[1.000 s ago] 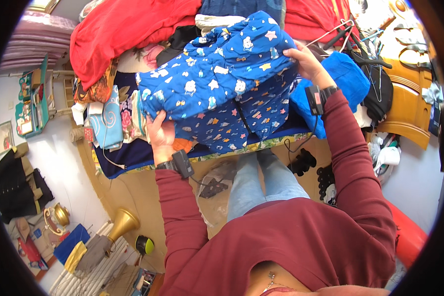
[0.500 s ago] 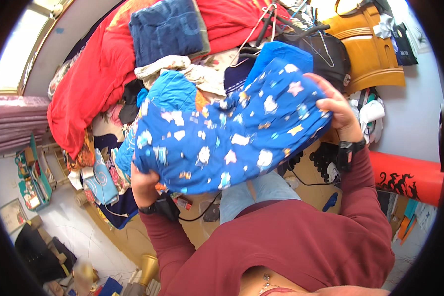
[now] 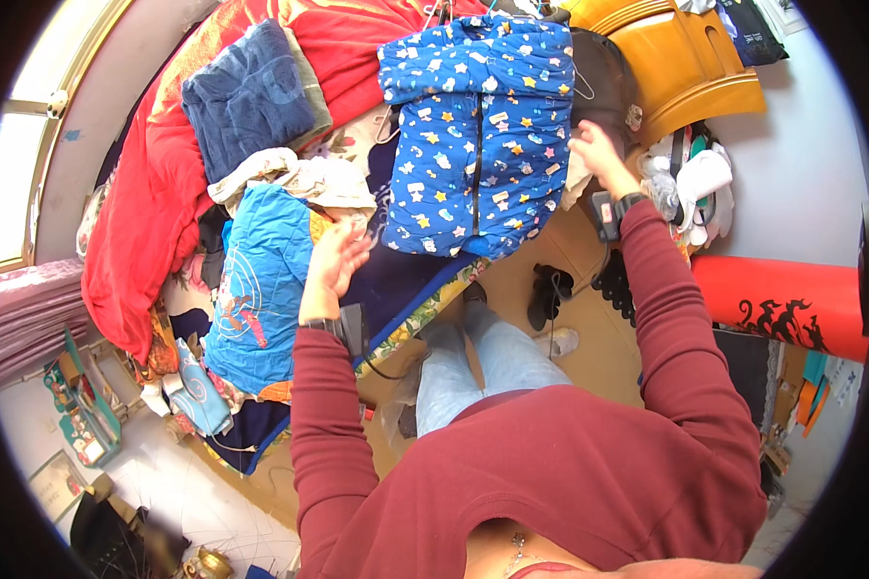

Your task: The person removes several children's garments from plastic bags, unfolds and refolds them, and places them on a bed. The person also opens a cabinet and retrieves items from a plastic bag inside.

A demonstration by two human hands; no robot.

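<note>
A blue zip-front padded garment (image 3: 434, 159), printed with stars and small white figures, lies on the bed edge in front of me. Its top part is folded over, and a dark zip runs down its middle. Beside its right edge is my right hand (image 3: 604, 162), fingers apart and holding nothing. My left hand (image 3: 332, 265) is open too, in the air between the garment and a light-blue folded cloth (image 3: 261, 280) with orange trim. Each wrist wears a dark strap with a small box.
Behind lie a dark-blue folded towel (image 3: 246, 101), a red blanket (image 3: 150, 222) and a cream cloth (image 3: 328, 183). A wooden headboard (image 3: 686, 72) stands at the far right, with a red cylinder (image 3: 787, 304) nearer. Dark shoes (image 3: 547, 294) sit on the floor.
The patterned garment was spread between both my hands; now it lies folded on the bed, farther away. Both hands have let go of it and opened.
</note>
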